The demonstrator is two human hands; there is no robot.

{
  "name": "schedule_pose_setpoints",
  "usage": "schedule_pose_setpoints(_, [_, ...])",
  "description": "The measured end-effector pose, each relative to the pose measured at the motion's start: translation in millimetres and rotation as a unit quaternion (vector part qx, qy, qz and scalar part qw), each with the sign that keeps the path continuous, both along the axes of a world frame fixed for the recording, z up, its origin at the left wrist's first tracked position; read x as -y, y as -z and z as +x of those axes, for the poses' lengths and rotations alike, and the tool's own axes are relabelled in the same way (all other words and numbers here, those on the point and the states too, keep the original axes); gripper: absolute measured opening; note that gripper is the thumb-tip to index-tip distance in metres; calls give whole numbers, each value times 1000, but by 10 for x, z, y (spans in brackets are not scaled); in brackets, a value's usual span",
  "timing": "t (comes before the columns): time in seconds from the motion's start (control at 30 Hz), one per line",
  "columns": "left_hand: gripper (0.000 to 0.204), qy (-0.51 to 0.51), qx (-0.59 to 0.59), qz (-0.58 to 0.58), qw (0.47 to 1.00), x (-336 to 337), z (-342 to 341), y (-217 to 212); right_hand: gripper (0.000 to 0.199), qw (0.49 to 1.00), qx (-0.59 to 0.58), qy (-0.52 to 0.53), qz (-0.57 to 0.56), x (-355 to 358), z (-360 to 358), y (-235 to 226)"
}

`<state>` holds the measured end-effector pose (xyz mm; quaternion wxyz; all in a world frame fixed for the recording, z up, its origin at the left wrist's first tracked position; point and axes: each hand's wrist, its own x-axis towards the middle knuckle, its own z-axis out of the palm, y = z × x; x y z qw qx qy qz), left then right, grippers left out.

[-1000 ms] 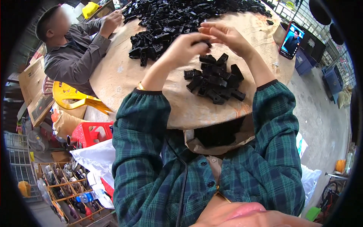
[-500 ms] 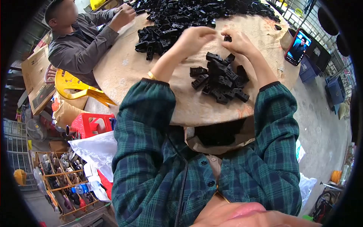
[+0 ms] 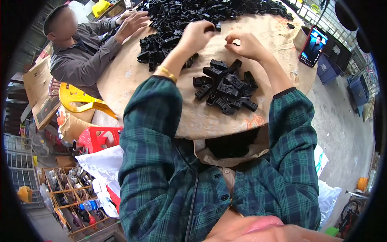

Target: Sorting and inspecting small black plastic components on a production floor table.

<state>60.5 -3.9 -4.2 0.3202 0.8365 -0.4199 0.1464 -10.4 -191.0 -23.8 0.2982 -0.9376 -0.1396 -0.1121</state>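
- Head view: cloth-covered table (image 3: 117, 84), its near edge bowed across the person's front.
- Left hand (image 3: 196, 37): over the far part of the table, fingers curved, blurred. Dark patch between thumb and fingers; cannot tell whether it is a held part or the pile behind.
- Right hand (image 3: 246, 45): just right of the left, well apart from it. Thumb and fingertips drawn narrow, dark bit under the tips; cannot tell if gripped.
- Small pile (image 3: 227, 88) of black parts: between the forearms, inward of the near edge.
- Big pile (image 3: 177, 18) of black parts: along the far edge, spilling toward the left; left hand and wrist hide some of it.
- Lone part (image 3: 290, 26): near the far right edge.
- Phone (image 3: 313, 46): upright at the right edge, screen lit, beside a pot (image 3: 300, 37).
- Co-worker (image 3: 78, 60): at the left edge, both hands over the table.
- Open bag (image 3: 201, 155): below the near edge, against the person's front.
- Off the left edge: yellow chair (image 3: 76, 105), red stool (image 3: 96, 137).
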Motion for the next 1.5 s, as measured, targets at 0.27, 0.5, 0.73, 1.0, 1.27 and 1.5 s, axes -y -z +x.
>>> schedule_pose_setpoints(0.27, [27, -6, -331, 94, 939, -995, -407, -139, 27, 975, 64, -193, 86, -560, -50, 30])
schedule_pose_setpoints(0.5, [28, -69, -81, 106, 989, -441, -415, 99, 29, 975, 84, -201, 30, -552, 206, 252])
schedule_pose_setpoints(0.73, [28, -32, 14, -33, 999, -248, -379, 270, 19, 998, 60, -18, 9, -442, 141, 114])
schedule_pose_setpoints(1.0, [24, 86, -511, -361, 776, -364, -236, 178, 25, 995, 24, 82, -42, -469, 105, 5])
schedule_pose_setpoints(1.27, [22, 136, -573, -357, 725, -412, -175, 258, 29, 992, 74, -45, -93, -512, 211, 145])
schedule_pose_setpoints(1.5, [24, 178, -598, -280, 730, -404, -250, 240, 21, 987, 67, 52, -136, -533, 216, 96])
